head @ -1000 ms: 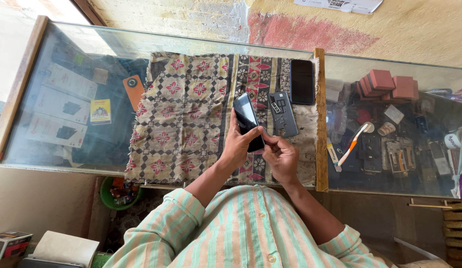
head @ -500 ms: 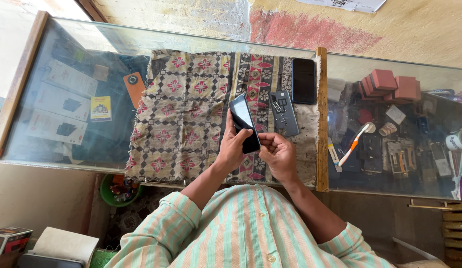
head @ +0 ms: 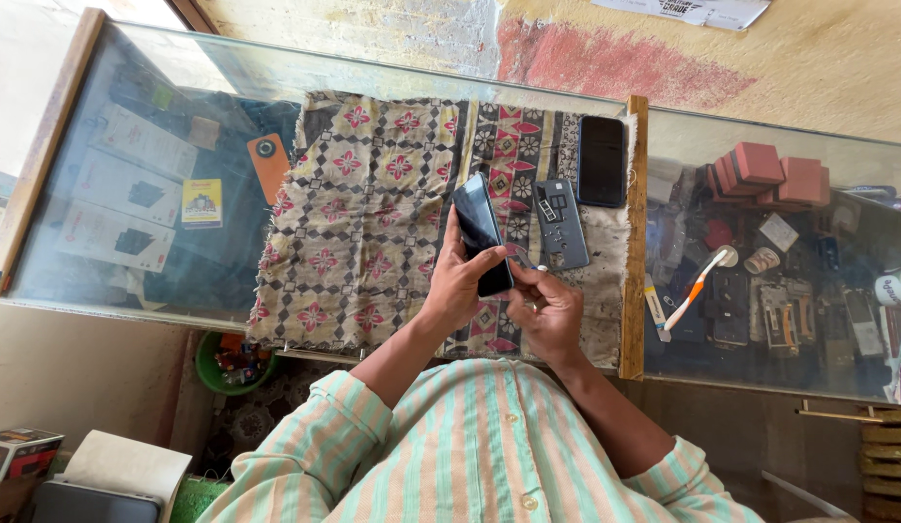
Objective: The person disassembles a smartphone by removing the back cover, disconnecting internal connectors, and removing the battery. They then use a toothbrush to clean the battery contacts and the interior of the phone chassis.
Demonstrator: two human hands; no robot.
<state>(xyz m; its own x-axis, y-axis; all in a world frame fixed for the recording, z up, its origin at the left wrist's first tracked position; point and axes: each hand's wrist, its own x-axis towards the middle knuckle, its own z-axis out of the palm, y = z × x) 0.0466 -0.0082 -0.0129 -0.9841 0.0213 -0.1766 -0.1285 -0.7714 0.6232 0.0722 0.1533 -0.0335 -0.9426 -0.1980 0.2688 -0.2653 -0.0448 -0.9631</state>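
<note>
Left hand [head: 457, 291]: clamped on a black glossy slab phone [head: 482, 234], tilted above the patterned brown-and-red cloth [head: 373, 213]. Right hand [head: 547, 310]: fingers pinched on a thin clear film strip [head: 524, 258] at the phone's near right edge; film looks partly lifted, not yet off. Beside, right: grey opened phone back [head: 561, 223]; far right, black flat phone [head: 602, 161]. Glass counter [head: 131, 184] beneath; nothing obstructs.

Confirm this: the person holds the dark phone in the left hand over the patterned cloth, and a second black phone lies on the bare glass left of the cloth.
Not quite. The left hand does hold the dark phone over the patterned cloth, but the head view shows the second black phone lying on the cloth's far right corner.
</note>
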